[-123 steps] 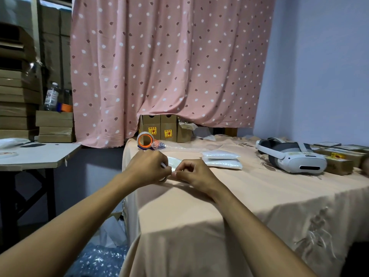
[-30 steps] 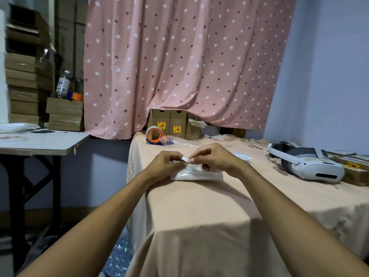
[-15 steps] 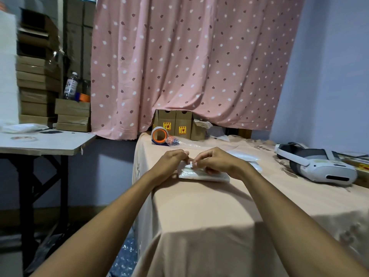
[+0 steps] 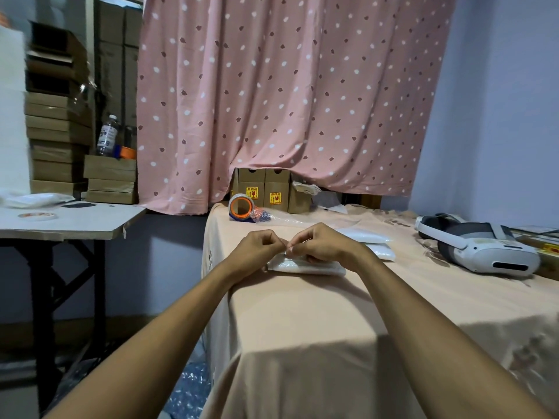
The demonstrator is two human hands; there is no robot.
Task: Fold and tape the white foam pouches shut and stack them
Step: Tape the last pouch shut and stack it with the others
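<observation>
Foam pouch (image 4: 305, 267) lies mid-table, left hand (image 4: 257, 249) and right hand (image 4: 323, 246) both pinching its folded top edge, seemingly mid-taping, with finished pouches (image 4: 367, 240) stacked at its 2 o'clock and tape roll (image 4: 240, 208) at 11 o'clock, so sealing and stacking remain.

The head view faces forward and down toward the curtain (image 4: 287, 101); close behind the left hand (image 4: 260, 247) and right hand (image 4: 325, 244), over the table's (image 4: 302, 313) left edge.
</observation>
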